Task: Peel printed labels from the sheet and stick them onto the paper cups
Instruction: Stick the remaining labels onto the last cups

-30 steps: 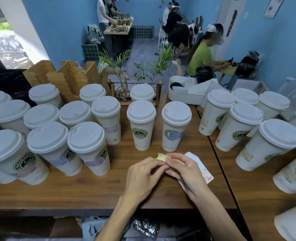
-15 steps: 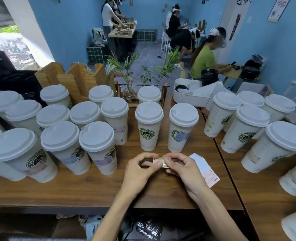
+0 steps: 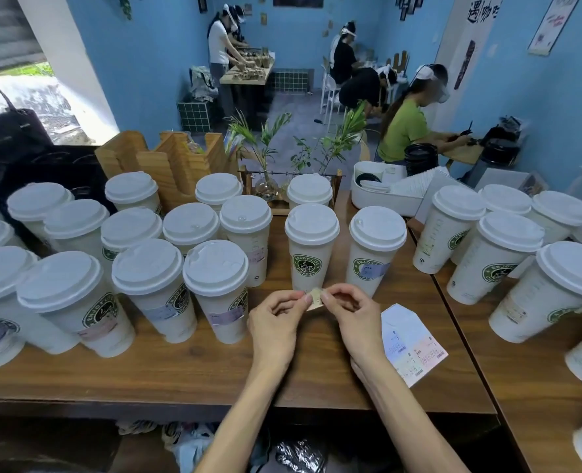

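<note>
A small yellowish label (image 3: 315,298) is pinched at both ends between my left hand (image 3: 276,319) and my right hand (image 3: 354,315), held above the wooden table (image 3: 214,370). Just behind it stands a lidded white paper cup (image 3: 310,247) whose green logo carries no label. To its right another cup (image 3: 373,249) has a bluish label across its logo. The label sheet (image 3: 412,346) lies flat on the table to the right of my right wrist, with a few printed labels at its near end.
Several lidded cups with labels crowd the left half of the table (image 3: 153,285); more cups stand on a second table at the right (image 3: 508,254). A wooden rack (image 3: 166,158), a plant holder (image 3: 282,186) and a white bin (image 3: 381,189) line the back. People work further off.
My hands have lifted the label slightly toward the unlabelled cup and turned it. The view has tilted up, so the cups and the sheet sit lower in the frame.
</note>
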The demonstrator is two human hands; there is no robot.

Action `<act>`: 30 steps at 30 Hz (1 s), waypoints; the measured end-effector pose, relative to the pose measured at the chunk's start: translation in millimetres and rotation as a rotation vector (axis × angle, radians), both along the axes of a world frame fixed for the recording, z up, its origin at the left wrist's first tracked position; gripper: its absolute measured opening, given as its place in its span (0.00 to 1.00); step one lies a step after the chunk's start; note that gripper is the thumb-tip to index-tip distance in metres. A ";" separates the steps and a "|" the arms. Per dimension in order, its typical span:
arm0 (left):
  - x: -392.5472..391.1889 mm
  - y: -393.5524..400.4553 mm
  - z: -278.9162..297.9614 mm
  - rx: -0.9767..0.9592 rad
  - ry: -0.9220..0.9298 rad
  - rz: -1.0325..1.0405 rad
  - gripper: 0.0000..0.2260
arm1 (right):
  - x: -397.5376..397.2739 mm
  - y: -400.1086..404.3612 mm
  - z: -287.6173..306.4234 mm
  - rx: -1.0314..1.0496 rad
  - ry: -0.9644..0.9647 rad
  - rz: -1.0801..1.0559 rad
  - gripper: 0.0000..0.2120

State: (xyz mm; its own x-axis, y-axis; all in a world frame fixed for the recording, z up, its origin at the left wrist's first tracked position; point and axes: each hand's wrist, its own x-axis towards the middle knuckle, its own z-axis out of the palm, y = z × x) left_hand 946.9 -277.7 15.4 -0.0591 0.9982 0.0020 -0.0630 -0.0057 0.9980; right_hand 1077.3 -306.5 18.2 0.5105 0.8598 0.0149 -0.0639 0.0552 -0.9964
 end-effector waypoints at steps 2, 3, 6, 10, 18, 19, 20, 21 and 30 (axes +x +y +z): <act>1.2 1.4 1.0 0.011 -0.006 0.033 0.03 | -2.4 3.9 -2.4 0.019 -0.054 -0.024 0.06; 1.7 1.4 2.9 0.026 -0.008 0.045 0.03 | -3.3 5.8 -2.7 0.026 -0.090 -0.038 0.06; 4.0 1.1 7.4 0.075 -0.004 0.072 0.02 | -5.7 12.4 -1.4 0.068 -0.147 -0.054 0.06; 6.8 5.9 7.3 0.118 0.070 0.131 0.02 | -9.7 20.7 -1.8 0.116 -0.244 -0.087 0.09; 7.9 16.6 6.2 0.198 0.130 0.166 0.02 | -8.2 25.4 3.6 0.120 -0.383 -0.112 0.06; 8.3 18.5 5.9 0.198 0.101 0.155 0.02 | -8.3 26.8 2.7 0.119 -0.382 -0.109 0.06; 9.7 20.9 5.5 0.198 0.081 0.144 0.01 | -8.4 28.5 1.4 0.121 -0.371 -0.111 0.07; 11.0 23.0 5.2 0.202 0.080 0.135 0.01 | -8.7 30.8 0.2 0.126 -0.359 -0.116 0.07; 17.7 37.2 -2.5 0.228 0.070 0.061 0.01 | -8.4 44.9 -5.8 0.114 -0.313 -0.110 0.04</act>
